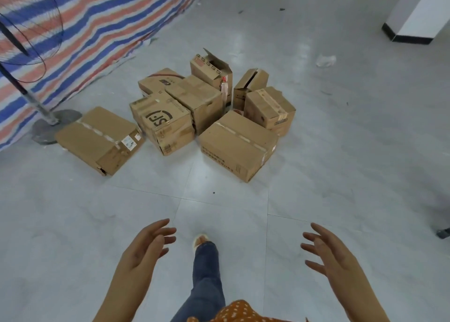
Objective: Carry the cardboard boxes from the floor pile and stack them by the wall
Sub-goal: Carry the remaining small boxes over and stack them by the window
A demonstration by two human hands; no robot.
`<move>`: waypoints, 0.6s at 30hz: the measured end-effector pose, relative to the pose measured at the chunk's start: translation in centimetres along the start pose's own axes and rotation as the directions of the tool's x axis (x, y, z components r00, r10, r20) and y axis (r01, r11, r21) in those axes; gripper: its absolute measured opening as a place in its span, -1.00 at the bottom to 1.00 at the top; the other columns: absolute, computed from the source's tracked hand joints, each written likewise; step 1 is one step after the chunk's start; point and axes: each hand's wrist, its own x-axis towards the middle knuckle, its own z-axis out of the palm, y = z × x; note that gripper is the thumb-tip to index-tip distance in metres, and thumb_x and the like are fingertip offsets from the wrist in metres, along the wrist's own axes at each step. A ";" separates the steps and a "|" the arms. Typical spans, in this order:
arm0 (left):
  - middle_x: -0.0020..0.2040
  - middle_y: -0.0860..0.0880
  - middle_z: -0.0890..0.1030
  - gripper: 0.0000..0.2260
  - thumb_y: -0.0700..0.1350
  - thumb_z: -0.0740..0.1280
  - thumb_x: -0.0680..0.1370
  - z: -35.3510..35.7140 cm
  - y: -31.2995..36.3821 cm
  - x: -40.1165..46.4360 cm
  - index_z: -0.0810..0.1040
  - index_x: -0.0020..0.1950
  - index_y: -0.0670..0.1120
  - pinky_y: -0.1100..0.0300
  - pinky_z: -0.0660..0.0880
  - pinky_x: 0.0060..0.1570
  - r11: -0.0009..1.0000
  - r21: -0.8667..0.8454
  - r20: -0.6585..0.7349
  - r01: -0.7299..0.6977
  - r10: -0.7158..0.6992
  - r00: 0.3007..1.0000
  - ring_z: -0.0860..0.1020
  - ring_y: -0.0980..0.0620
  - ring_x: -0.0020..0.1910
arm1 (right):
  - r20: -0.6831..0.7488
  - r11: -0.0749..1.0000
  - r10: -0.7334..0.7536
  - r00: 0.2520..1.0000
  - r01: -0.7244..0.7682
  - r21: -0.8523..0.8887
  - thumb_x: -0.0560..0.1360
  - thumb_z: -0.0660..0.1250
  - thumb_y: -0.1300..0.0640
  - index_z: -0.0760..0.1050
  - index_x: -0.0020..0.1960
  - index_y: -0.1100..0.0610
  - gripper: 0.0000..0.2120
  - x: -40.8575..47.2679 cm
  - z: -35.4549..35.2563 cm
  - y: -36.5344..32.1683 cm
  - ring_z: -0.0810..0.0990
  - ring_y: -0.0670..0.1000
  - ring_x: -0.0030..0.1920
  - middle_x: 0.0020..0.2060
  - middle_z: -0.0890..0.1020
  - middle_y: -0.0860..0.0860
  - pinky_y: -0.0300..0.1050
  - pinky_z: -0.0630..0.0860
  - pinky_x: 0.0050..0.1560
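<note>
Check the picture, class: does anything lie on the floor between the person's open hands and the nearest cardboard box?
Nothing visible does. Only bare floor tiles lie between the left hand, the right hand and the nearest box. The person's own foot steps forward between the hands.

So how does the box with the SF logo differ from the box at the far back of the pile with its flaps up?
The SF logo box is closed, while the back box has its top flaps standing open. The SF logo box carries a large black printed logo; the back box shows a row of small red marks instead. The SF logo box lies nearer the person, the back box farthest away. Both are brown cardboard, resting tilted in the floor pile.
</note>
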 end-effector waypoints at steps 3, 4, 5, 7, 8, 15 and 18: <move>0.00 -0.01 0.68 -0.76 -0.22 0.16 0.61 0.1 1.7 7.6 0.56 0.14 -0.01 0.02 0.54 0.10 1.000 -0.009 0.017 -0.007 0.007 1.000 0.63 0.07 0.02 | -0.031 1.000 0.014 0.999 -0.013 0.022 0.60 0.17 0.17 0.46 0.13 -0.13 -0.76 5.4 2.3 -2.5 0.64 -0.07 0.03 0.09 0.62 -0.03 -0.03 0.58 0.02; 0.01 -0.02 0.68 -0.76 -0.22 0.16 0.61 0.0 2.6 10.1 0.57 0.14 -0.01 0.00 0.54 0.09 1.000 -0.014 0.027 -0.010 0.010 1.000 0.64 0.06 0.01 | -0.050 0.999 0.016 0.999 -0.014 0.034 0.59 0.20 0.13 0.46 0.14 -0.13 -0.79 7.1 3.1 -3.5 0.63 -0.06 0.05 0.08 0.62 -0.03 -0.05 0.60 -0.01; 0.01 -0.02 0.68 -0.76 -0.22 0.16 0.61 -0.1 3.6 12.6 0.57 0.14 -0.02 0.00 0.54 0.08 1.000 -0.021 0.037 -0.018 0.019 0.999 0.64 0.06 0.00 | -0.065 0.998 0.014 0.998 -0.010 0.057 0.55 0.27 0.03 0.46 0.13 -0.14 -0.83 8.7 3.8 -5.0 0.63 -0.04 0.05 0.06 0.63 -0.05 -0.08 0.62 -0.05; 0.01 -0.01 0.68 -0.75 -0.24 0.15 0.61 -0.5 5.9 17.5 0.57 0.15 -0.04 0.00 0.53 0.06 0.998 -0.032 0.051 -0.049 0.050 0.997 0.64 0.05 0.00 | -0.062 0.997 -0.014 0.998 0.019 0.074 0.22 0.42 -0.39 0.48 0.12 -0.15 -0.43 11.9 5.3 -8.0 0.66 -0.10 0.00 -0.03 0.67 -0.11 -0.19 0.64 -0.11; 0.01 0.00 0.68 -0.75 -0.24 0.15 0.62 -0.6 6.9 19.9 0.57 0.15 -0.04 0.01 0.53 0.06 0.998 -0.031 0.061 -0.059 0.061 0.996 0.64 0.05 0.00 | -0.087 0.998 -0.025 0.996 0.030 0.060 0.03 0.39 -0.54 0.48 0.12 -0.16 -0.23 13.6 5.8 -8.9 0.66 -0.14 -0.02 -0.04 0.67 -0.15 -0.21 0.63 -0.10; 0.02 0.04 0.67 -0.74 -0.22 0.14 0.63 0.7 9.9 33.2 0.57 0.14 0.01 0.05 0.50 0.06 0.999 0.022 0.140 -0.043 0.039 0.989 0.63 0.07 0.01 | -0.146 0.994 0.087 0.985 -0.076 0.082 0.56 0.24 -0.03 0.43 0.25 -0.02 -0.71 22.7 8.8 -14.0 0.60 0.02 0.10 0.09 0.59 -0.05 0.11 0.53 0.15; 0.02 0.05 0.67 -0.74 -0.21 0.14 0.63 2.2 10.1 37.9 0.57 0.15 0.01 0.05 0.50 0.06 0.999 0.041 0.162 0.002 -0.008 0.987 0.63 0.08 0.01 | -0.149 0.994 0.110 0.983 -0.106 0.035 0.12 0.30 -0.56 0.40 0.23 -0.07 -0.15 27.2 9.7 -15.3 0.60 0.01 0.09 0.09 0.58 -0.07 0.11 0.53 0.17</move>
